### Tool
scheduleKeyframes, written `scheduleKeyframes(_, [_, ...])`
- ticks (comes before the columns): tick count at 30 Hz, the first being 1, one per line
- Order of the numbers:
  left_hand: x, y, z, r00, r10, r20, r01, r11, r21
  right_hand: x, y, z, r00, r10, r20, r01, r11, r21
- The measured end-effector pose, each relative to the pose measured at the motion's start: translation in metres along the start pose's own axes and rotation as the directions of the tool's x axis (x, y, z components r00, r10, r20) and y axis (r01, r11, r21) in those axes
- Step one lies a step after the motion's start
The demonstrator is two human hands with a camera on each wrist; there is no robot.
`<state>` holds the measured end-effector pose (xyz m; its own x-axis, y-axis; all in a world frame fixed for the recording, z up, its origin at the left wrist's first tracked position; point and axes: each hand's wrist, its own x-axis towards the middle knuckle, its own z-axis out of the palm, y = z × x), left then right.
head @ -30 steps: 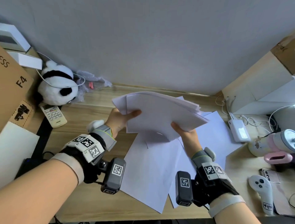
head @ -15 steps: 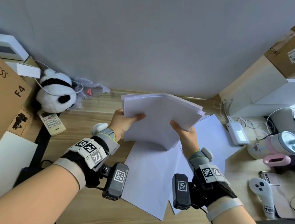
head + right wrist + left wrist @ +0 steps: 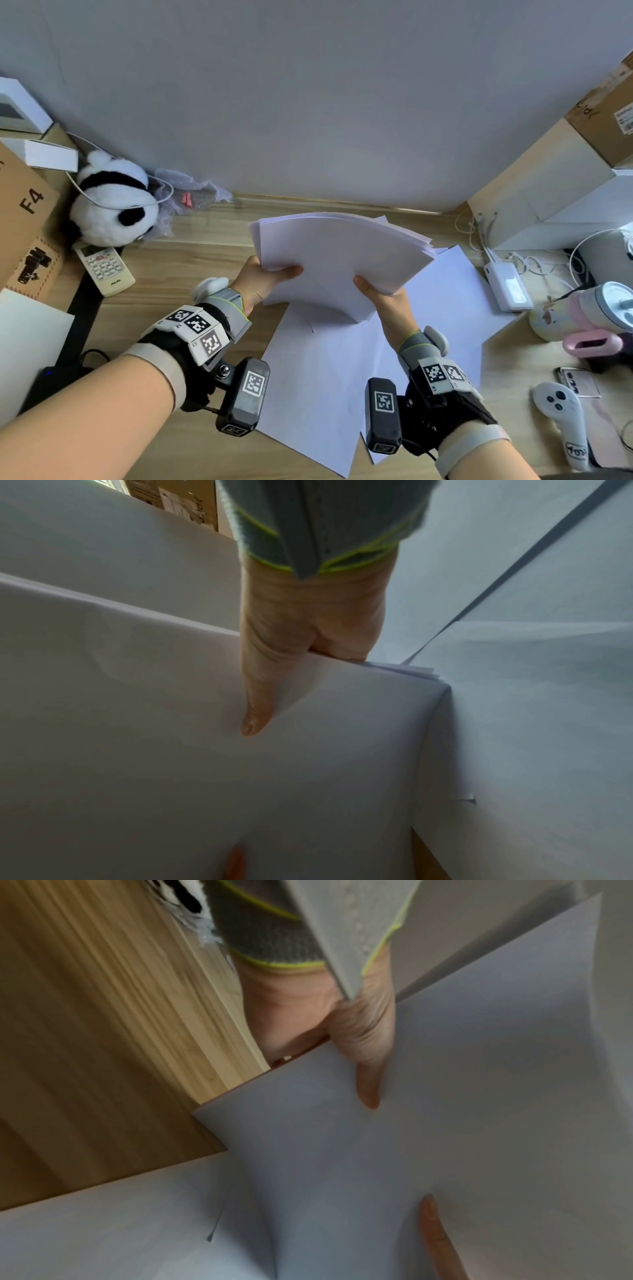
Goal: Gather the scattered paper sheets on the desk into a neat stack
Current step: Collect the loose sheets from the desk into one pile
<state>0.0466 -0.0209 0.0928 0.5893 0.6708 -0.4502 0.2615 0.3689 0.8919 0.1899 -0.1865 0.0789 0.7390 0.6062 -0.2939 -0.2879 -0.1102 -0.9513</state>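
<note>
A thick bundle of white paper sheets (image 3: 339,260) is held up above the wooden desk (image 3: 205,236), its far edges fanned and uneven. My left hand (image 3: 263,281) grips its left edge, thumb on top, fingers hidden beneath. My right hand (image 3: 383,298) grips the near right corner the same way. The wrist views show each thumb pressed on the bundle (image 3: 445,1123) (image 3: 205,750). Several loose sheets (image 3: 318,387) still lie overlapping on the desk under the bundle, with one (image 3: 452,308) sticking out to the right.
A panda plush (image 3: 109,205) and a remote (image 3: 104,267) sit at the left by cardboard boxes (image 3: 24,219). A white power bank (image 3: 508,286), cables, a pink and white tumbler (image 3: 589,315), a phone (image 3: 579,382) and a white controller (image 3: 565,421) crowd the right side.
Both hands have turned the bundle slightly clockwise and squared its left edge; the sheets look more aligned than a second ago. The sheets on the desk have not moved.
</note>
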Motion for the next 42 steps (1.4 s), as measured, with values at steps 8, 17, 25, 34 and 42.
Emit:
scheduleKeyframes(8, [0.005,-0.015,0.007,0.997,-0.021,-0.072,0.026,0.998,0.065,0.002,0.015,-0.003,0.999,0.051,0.011,-0.049,0.994,-0.102])
scheduleKeyframes(17, [0.009,-0.013,0.018,0.999,-0.026,-0.030,0.029,0.992,0.124,0.008,0.015,-0.021,0.999,0.035,0.000,-0.034,0.993,-0.111])
scheduleKeyframes(25, [0.021,-0.018,0.036,0.999,-0.034,0.009,0.032,0.984,0.175,0.013,0.024,-0.033,0.996,-0.015,-0.085,-0.001,0.983,-0.183])
scheduleKeyframes(34, [0.038,-0.028,0.088,0.960,-0.207,0.190,0.172,0.967,0.186,0.006,0.057,-0.113,0.887,0.099,-0.450,-0.196,0.965,-0.173])
scheduleKeyframes(42, [0.060,-0.051,0.130,0.937,-0.336,0.097,0.306,0.922,0.239,-0.009,0.103,-0.188,0.679,0.276,-0.680,-0.506,0.848,-0.161])
